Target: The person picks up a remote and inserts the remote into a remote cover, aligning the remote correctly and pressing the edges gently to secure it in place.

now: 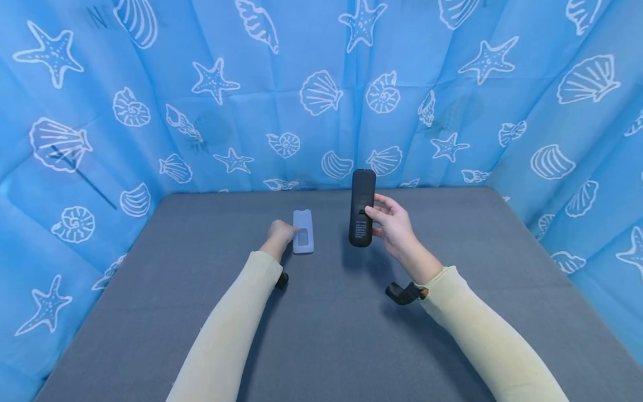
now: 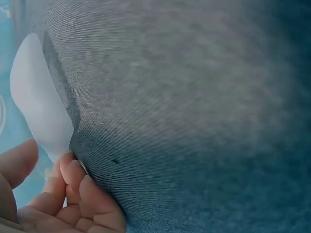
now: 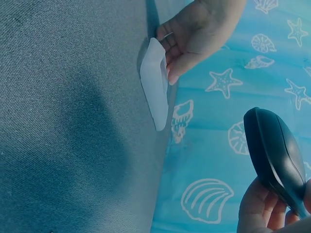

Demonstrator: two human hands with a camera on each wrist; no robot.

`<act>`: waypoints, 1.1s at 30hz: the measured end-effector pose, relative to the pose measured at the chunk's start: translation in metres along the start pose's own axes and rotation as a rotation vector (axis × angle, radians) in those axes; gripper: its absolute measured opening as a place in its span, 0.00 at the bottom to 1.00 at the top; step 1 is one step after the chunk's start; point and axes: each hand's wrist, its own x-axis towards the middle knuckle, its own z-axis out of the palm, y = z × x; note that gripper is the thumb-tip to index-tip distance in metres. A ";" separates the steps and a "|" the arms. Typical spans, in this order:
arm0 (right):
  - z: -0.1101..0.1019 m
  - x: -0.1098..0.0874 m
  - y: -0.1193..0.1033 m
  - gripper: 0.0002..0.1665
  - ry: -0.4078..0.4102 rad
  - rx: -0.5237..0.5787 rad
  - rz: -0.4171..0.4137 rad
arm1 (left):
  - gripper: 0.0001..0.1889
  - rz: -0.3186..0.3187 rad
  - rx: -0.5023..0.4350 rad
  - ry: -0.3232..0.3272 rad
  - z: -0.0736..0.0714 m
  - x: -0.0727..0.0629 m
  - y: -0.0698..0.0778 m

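- The black remote (image 1: 360, 223) and the pale cover (image 1: 309, 237) are apart; judging by their matching long shapes, the work looks like fitting or removing that cover, and which of these it is cannot be told.
- Taken as fitting, the joining is not yet done; taken as removal, the parting is complete and only laying things down would be left.
- The right hand (image 1: 398, 226) grips the black remote from its three o'clock side, thumb across the printed back, holding it up off the desk (image 1: 321, 324).
- The remote's back shows no open compartment; its button side is out of sight in the head view.
- The pale cover lies low at the desk, between eight and nine o'clock from the remote, its rectangular inset toward six o'clock; whether it rests fully flat is unclear.
- The left hand (image 1: 279, 233), at the cover's nine o'clock edge, has curled fingers there and seems to pinch it; how firmly cannot be told.
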 end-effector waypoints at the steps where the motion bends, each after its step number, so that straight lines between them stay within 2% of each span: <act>1: 0.000 0.000 0.000 0.29 0.002 0.002 0.000 | 0.26 0.000 -0.002 0.004 0.000 0.000 0.000; 9: 0.000 -0.003 -0.001 0.29 0.004 -0.003 0.012 | 0.30 -0.008 -0.019 0.032 -0.003 0.000 -0.004; 14: -0.001 -0.004 -0.002 0.29 0.004 -0.021 0.008 | 0.32 -0.028 -0.120 -0.004 -0.003 0.001 -0.005; 18: -0.001 -0.004 -0.002 0.29 0.008 -0.044 0.014 | 0.24 -0.025 -0.223 -0.045 -0.002 0.007 -0.006; 21: -0.001 -0.004 -0.001 0.29 0.009 -0.056 0.019 | 0.20 -0.008 -0.338 -0.102 -0.004 0.006 -0.007; 26: -0.002 -0.005 0.000 0.29 -0.010 -0.050 0.018 | 0.26 -0.002 -0.522 -0.218 -0.012 -0.001 -0.007; 28: -0.001 -0.006 0.000 0.28 -0.012 -0.049 0.022 | 0.28 -0.001 -0.629 -0.252 -0.012 -0.002 -0.007; 33: 0.000 -0.009 -0.001 0.28 -0.016 -0.063 0.027 | 0.28 0.026 -0.972 -0.321 -0.008 -0.006 -0.004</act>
